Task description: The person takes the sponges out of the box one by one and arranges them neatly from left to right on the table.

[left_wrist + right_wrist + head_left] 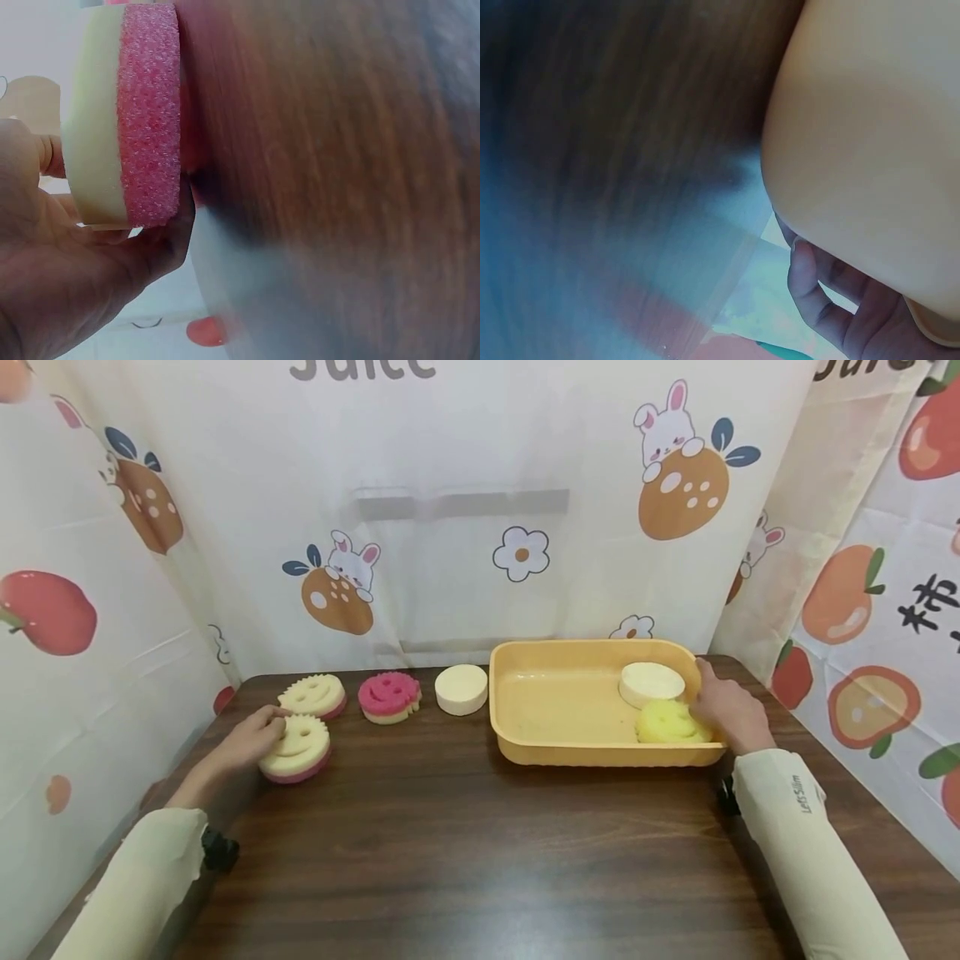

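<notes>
My left hand (252, 739) grips a round smiley-face sponge (295, 747), cream on top and pink beneath, at its left edge. The left wrist view shows this sponge (150, 112) from the side, its pink layer close to the tabletop, with fingers (161, 244) curled along its edge. At the right end of a yellow plastic tray (570, 757), my right hand (731, 710) holds the side wall. Seen from the right wrist, the fingers (810, 285) bend against the tray's outer wall (862, 150). Inside the tray lie a round cream sponge (651, 683) and a yellow smiley sponge (670, 723).
Along the back of the brown wooden table (480, 860) sit another cream-and-pink smiley sponge (311, 695), a pink-topped smiley sponge (388, 695) and a plain cream disc (461, 689) beside the tray. Printed fabric (450, 602) with fruit and rabbits encloses the back and sides.
</notes>
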Demonstrator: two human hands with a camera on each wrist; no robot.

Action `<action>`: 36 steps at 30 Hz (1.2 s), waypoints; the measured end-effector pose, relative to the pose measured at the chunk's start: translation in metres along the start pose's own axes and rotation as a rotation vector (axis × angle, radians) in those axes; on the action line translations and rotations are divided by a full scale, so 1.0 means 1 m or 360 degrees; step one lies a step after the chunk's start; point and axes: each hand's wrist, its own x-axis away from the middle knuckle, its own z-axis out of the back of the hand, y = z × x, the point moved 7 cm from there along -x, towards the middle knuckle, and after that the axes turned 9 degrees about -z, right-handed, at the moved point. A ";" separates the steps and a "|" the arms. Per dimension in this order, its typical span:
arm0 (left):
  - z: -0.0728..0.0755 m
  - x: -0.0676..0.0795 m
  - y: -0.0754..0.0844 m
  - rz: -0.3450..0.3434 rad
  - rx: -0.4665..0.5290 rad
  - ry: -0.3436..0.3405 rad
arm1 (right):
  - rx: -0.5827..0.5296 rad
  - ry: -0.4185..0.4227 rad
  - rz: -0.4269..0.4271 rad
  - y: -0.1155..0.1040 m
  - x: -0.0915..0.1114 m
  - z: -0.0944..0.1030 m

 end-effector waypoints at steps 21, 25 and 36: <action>0.003 0.003 -0.003 0.0121 0.0005 -0.0072 | -0.0013 -0.0013 -0.0015 0.001 -0.003 -0.001; 0.002 0.006 -0.004 0.0112 0.0004 -0.0070 | -0.0008 -0.0019 -0.0011 0.001 -0.003 -0.001; 0.002 0.004 -0.006 0.0088 0.0009 -0.0045 | -0.0005 0.0004 -0.0006 -0.001 -0.001 0.000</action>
